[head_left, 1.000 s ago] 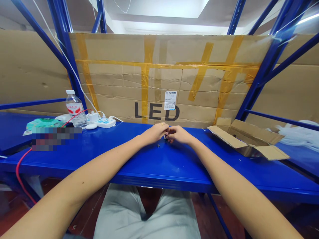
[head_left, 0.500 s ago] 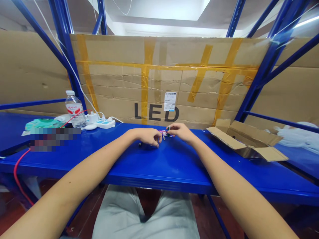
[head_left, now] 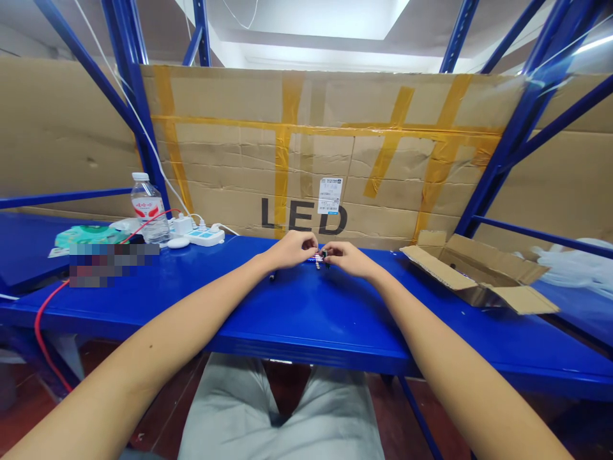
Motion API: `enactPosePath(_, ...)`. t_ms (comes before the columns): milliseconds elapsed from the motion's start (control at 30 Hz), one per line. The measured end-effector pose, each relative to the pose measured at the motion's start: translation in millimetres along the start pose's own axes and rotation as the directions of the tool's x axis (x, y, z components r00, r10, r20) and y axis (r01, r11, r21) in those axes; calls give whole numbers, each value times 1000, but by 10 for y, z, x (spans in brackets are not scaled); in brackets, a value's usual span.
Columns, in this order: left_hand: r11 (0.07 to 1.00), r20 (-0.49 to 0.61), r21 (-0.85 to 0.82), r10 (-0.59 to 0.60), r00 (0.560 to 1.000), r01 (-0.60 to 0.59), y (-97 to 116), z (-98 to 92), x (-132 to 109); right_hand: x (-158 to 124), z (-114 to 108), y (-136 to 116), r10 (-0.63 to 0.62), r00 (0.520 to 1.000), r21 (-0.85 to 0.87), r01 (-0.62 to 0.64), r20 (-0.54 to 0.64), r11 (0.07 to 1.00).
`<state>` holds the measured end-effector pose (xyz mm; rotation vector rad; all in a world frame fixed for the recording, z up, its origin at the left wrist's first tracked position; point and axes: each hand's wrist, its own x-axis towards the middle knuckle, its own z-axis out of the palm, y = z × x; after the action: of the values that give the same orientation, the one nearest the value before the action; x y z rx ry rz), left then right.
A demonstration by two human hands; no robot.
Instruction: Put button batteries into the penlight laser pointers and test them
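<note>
Over the far middle of the blue table (head_left: 306, 319), my two hands meet almost fingertip to fingertip. My right hand (head_left: 345, 257) pinches a small dark green piece (head_left: 325, 254), too small to name. My left hand (head_left: 294, 248) has its thumb and fingers drawn together right beside that piece; whatever lies between them is hidden. Under and between the fingers, several small shiny pieces (head_left: 317, 262) lie on the table, partly covered by the hands. A small dark cylindrical piece (head_left: 272, 277) rests near my left wrist.
An open cardboard box (head_left: 472, 268) stands at right, with translucent plastic (head_left: 575, 265) beyond it. At left are a water bottle (head_left: 149, 211), a white power strip (head_left: 207, 237), a teal packet (head_left: 86, 236) and a red cable (head_left: 41, 322). A large cardboard sheet (head_left: 220, 166) walls the back.
My left hand has lifted off the table and moved up and right to meet my right hand. My right hand stays nearly in place, keeping the dark green piece. The view has shifted slightly.
</note>
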<state>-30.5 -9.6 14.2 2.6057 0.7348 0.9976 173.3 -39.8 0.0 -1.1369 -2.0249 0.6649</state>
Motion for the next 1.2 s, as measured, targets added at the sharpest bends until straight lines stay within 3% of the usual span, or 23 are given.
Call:
enactPosePath(67,1000,-69,-29,-2,998,0,-13,45,8,-2,42,4,-16,1000,-7,17,24,1000)
enactPosePath(200,995,-66,-84,-57,996,51,7,105,4,-1,89,9,20,999,57,-23,48,998)
enactPosePath(367,943,-8,-289,-177,984,168,25,93,19,35,105,66,-90,988,-27,87,-126,996)
enactPosePath(533,750,82,-584,-325,942,310,51,114,45,21,145,71,-203,945,-127,175,-255,976)
enactPosePath(600,658,104,-676,-361,927,332,60,145,54,-3,153,35,-246,919,-217,185,-307,959)
enactPosePath(667,623,93,-708,-383,919,331,57,172,65,-24,149,0,-281,893,-264,193,-351,945)
enactPosePath(800,670,55,-677,-367,928,305,19,183,83,-49,126,-39,-293,878,-266,200,-380,943)
enactPosePath(1200,815,21,-545,-220,975,196,62,148,71,-71,94,-119,-197,935,-222,133,-294,966)
